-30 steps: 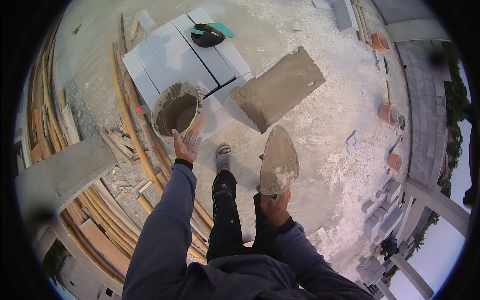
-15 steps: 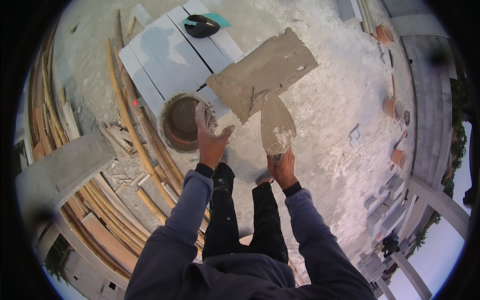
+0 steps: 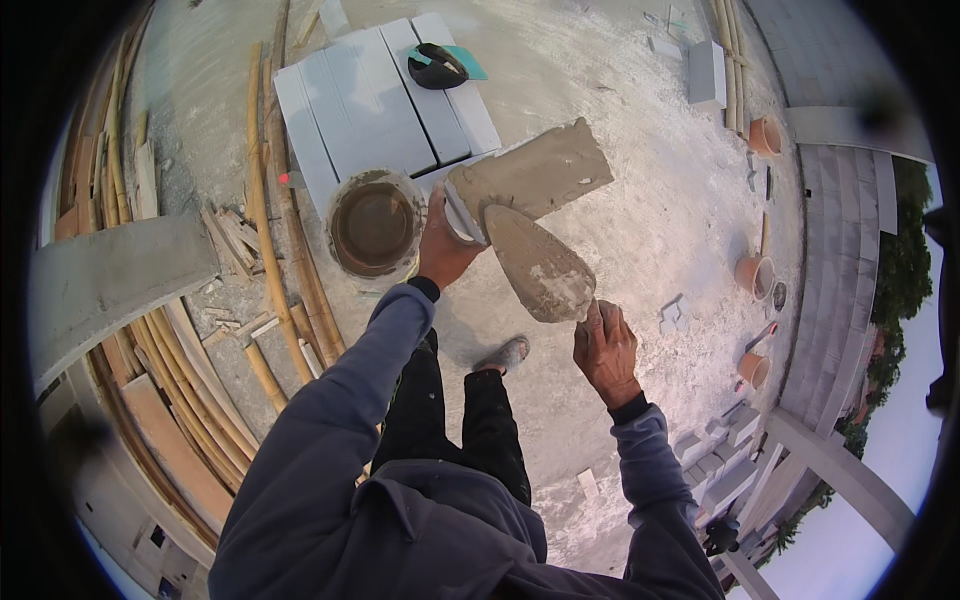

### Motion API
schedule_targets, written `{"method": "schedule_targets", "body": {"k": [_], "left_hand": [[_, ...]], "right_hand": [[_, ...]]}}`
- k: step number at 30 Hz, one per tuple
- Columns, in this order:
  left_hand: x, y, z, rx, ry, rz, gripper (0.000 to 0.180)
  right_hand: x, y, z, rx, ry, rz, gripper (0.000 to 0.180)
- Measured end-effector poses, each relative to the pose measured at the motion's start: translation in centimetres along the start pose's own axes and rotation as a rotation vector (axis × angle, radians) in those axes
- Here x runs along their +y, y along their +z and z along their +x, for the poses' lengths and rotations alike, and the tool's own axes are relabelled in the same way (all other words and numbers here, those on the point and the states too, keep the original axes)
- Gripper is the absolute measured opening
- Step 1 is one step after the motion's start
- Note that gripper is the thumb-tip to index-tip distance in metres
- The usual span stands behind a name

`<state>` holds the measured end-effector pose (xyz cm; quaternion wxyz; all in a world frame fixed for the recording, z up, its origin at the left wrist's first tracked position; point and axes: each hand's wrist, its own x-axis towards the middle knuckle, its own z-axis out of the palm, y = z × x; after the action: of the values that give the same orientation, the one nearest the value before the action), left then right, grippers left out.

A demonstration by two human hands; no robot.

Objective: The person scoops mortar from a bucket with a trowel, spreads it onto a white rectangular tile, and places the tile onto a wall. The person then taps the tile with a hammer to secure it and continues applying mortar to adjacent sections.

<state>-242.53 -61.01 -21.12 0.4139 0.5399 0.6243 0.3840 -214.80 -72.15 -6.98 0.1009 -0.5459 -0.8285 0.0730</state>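
A wide concrete floor (image 3: 640, 230) lies below, dusted white, with bamboo poles (image 3: 285, 250) along its left side and a stack of pale grey blocks (image 3: 370, 100) ahead. A dark cap (image 3: 437, 66) sits on the stack. Just in front of the stack stands a round bucket (image 3: 373, 225) holding brown wet mortar.

The left hand (image 3: 445, 245) grips the near end of a block (image 3: 535, 170) coated in mortar, fingers wrapped around its edge, holding it tilted above the floor beside the bucket. The right hand (image 3: 605, 345) is closed around the handle of a trowel (image 3: 540, 265), whose pointed blade rests flat against the block's mortared face near the left hand.

To do this well, the blade should probably stay low and flat so the mortar spreads evenly to the edges, with the block held steady and the left thumb kept out of the blade's way. Small clay pots (image 3: 755, 275) stand well off to the right.
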Motion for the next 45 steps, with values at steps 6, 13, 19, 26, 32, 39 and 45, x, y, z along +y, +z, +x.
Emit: {"method": "schedule_targets", "body": {"k": [6,13,19,26,32,39,45], "left_hand": [[0.1,-0.4,0.0,-0.042,-0.036,0.035,0.12],[1.4,-1.2,0.3,-0.03,-0.106,0.002,0.12],[1.4,-1.5,0.4,-0.038,-0.093,0.021,0.12],[1.4,-1.5,0.3,-0.035,-0.102,-0.02,0.119],[1.1,-2.0,0.4,-0.044,-0.1,-0.025,0.117],[1.0,-2.0,0.2,-0.022,-0.103,-0.045,0.111],[0.9,-2.7,0.2,0.004,-0.071,-0.042,0.107]], "right_hand": [[4.7,-2.2,0.6,-0.036,-0.008,-0.063,0.061],[5.4,-7.3,3.3,-0.146,-0.038,0.063,0.051],[3.3,-4.0,7.1,-0.146,-0.089,0.185,0.058],[1.1,-8.1,11.1,-0.186,-0.119,0.004,0.048],[0.7,-12.2,19.0,-0.487,0.099,0.338,0.04],[2.2,-16.1,30.4,-0.503,-0.35,-0.056,0.027],[1.3,-14.5,33.4,-0.705,-0.308,-0.057,0.026]]}}
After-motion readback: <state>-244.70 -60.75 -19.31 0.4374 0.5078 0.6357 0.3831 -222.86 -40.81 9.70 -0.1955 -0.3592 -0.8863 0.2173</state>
